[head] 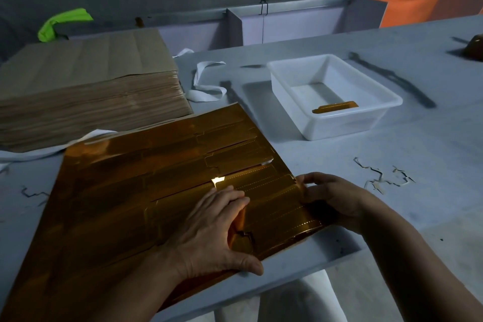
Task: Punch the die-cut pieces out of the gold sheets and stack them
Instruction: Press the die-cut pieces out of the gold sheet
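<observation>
Two hands: both work the near right corner of a gold sheet (130, 204) on a grey table (392, 154).
Left fingers (235, 198): close together and flat, with the thumb splayed along the near edge. The left hand (214, 230) presses down, apparently to keep the sheet from lifting.
Right fingers (304, 183): curled. The right hand (332, 198) pinches the sheet's right edge where dotted cut lines run, seemingly to work a piece loose.
Sheet: lies flat and angled across the table, its near corner at the table edge. Cut outlines show across its face.
Tray: a white tray (287, 78) stands beyond the right hand, well apart, with one gold piece (335, 107) inside. It is probably the stacking spot, set on the pulling hand's side.
Supply: a thick stack of brown sheets (86, 91) sits at far left, just beyond the gold sheet.
Waste: thin offcuts (381, 175) lie right of the right hand.
Progress: early, judging by the lone piece in the tray.
</observation>
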Motion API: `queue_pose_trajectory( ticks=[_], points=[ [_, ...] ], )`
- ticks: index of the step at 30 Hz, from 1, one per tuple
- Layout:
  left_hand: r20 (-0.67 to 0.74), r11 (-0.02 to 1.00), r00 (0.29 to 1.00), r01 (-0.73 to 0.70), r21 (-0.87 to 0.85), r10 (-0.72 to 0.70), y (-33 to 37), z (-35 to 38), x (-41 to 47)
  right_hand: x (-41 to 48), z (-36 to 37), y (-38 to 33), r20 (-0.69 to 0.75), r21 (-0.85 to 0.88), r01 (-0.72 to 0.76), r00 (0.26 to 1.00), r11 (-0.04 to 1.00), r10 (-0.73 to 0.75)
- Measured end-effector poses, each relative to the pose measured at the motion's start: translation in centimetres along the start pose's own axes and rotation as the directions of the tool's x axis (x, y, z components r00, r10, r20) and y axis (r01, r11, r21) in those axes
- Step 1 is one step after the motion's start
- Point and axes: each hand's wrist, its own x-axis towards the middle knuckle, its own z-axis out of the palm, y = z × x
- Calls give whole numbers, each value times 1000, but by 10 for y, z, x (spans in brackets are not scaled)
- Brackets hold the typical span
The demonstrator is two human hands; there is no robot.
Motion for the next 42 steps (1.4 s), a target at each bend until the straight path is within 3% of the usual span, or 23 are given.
queue_pose_trajectory(
  ticks=[10, 26, 29, 33, 37, 42],
  points=[
    [-13, 999, 1000, 11, -42, -12, -5, 4, 1, 2, -11, 5, 124, 190, 25, 991, 981, -50],
    [-79, 990, 996, 36, -134, -47, -10, 7, 5, 9, -16, 11, 139, 280, 81, 982, 956, -124],
    [-64, 989, 995, 63, -134, -72, -9, 5, 3, 12, -23, 15, 110, 392, 86, 984, 916, -139],
    [-28, 989, 996, 75, -127, -79, -5, -1, 2, 12, -20, 15, 149, 366, 113, 973, 924, -178],
    [45, 932, 993, 119, -344, -110, 0, -16, -1, 12, -16, 13, 97, 259, 99, 987, 961, -128],
    [-156, 813, 971, 60, -579, -183, 14, -37, 2, 9, -12, 12, 15, 147, 97, 995, 984, -100]
  ],
)
